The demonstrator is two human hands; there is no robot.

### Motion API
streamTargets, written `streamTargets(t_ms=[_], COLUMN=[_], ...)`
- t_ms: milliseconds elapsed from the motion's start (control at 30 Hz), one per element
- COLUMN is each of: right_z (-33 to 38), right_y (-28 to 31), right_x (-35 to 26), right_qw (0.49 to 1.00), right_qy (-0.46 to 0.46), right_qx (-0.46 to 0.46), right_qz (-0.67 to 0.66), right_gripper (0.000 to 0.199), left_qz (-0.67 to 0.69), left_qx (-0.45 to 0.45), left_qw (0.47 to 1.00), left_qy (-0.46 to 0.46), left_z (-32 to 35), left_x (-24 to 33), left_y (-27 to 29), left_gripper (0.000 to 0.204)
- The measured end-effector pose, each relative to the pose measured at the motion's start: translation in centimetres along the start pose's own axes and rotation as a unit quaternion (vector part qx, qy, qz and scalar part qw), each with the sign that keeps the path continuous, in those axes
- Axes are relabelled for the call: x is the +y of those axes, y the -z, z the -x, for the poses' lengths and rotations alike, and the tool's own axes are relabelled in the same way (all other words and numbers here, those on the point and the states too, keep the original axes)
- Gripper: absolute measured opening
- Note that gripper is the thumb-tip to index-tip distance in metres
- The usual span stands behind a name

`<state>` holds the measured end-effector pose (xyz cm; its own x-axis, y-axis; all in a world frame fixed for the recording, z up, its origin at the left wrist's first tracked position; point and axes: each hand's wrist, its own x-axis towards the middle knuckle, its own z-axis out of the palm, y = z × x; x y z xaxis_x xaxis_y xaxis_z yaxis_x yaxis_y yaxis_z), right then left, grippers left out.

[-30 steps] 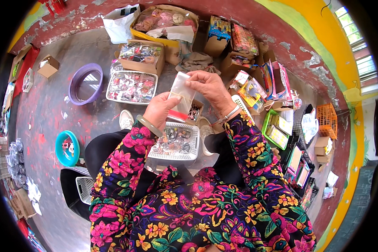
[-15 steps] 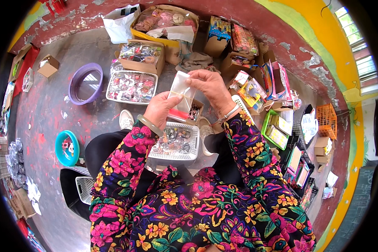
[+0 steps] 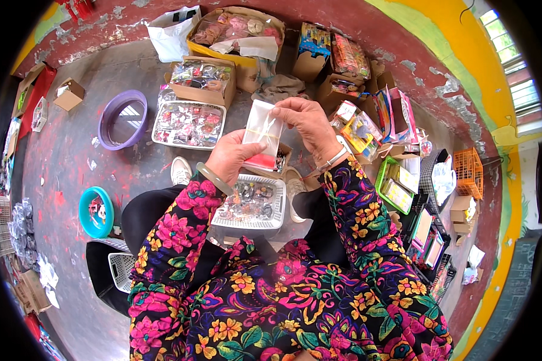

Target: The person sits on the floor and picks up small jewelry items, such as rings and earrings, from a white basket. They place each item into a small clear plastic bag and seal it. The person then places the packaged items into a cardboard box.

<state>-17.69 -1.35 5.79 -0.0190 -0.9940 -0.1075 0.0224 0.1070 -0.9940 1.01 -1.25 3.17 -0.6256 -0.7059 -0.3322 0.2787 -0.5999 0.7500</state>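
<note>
Grey paint-stained floor (image 3: 66, 156), boxes (image 3: 202, 81) along red wall, both hands, left (image 3: 232, 157), right (image 3: 307, 123), gripping clear bag (image 3: 262, 135), red inside at bottom

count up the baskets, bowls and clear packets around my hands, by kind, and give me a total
Clear plastic packet, held by left hand and right hand: 1
White plastic basket on lap: 1
Round plastic bowls on the floor: 2, purple and teal
Orange crate: 1
Total: 5

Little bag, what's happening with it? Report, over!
Both hands on bag: left hand grips its lower edge, right hand pinches its top. Bag held above white basket. Nothing in the way.
</note>
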Motion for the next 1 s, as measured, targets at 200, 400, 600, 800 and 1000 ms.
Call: streamTargets(t_ms=[200, 400, 600, 800, 1000], right_z=[0.2, 0.0, -0.5, -0.8, -1.3], right_y=[0.0, -0.3, -0.4, -0.3, 5.0], right_x=[-0.1, 0.2, 1.7, 0.9, -0.8], right_qw=[0.999, 0.999, 0.994, 0.987, 0.978], right_qy=[-0.025, -0.004, 0.023, 0.006, 0.019], right_qx=[0.013, 0.035, 0.096, 0.151, 0.137], right_qz=[0.032, 0.005, -0.037, -0.045, -0.157], right_gripper=[0.010, 0.011, 0.012, 0.009, 0.010], left_qz=[-0.068, -0.015, -0.006, -0.018, -0.031], left_qx=[-0.023, -0.006, 0.000, -0.004, 0.031], left_qw=[0.997, 1.000, 1.000, 1.000, 0.999], left_qy=[-0.013, -0.011, -0.007, -0.013, -0.002], left_z=[-0.2, -0.1, -0.2, -0.1, -0.2], left_x=[0.0, -0.3, -0.4, -0.5, -0.4], left_y=[0.4, 0.3, 0.2, 0.2, 0.2], left_gripper=[0.021, 0.019, 0.019, 0.018, 0.019])
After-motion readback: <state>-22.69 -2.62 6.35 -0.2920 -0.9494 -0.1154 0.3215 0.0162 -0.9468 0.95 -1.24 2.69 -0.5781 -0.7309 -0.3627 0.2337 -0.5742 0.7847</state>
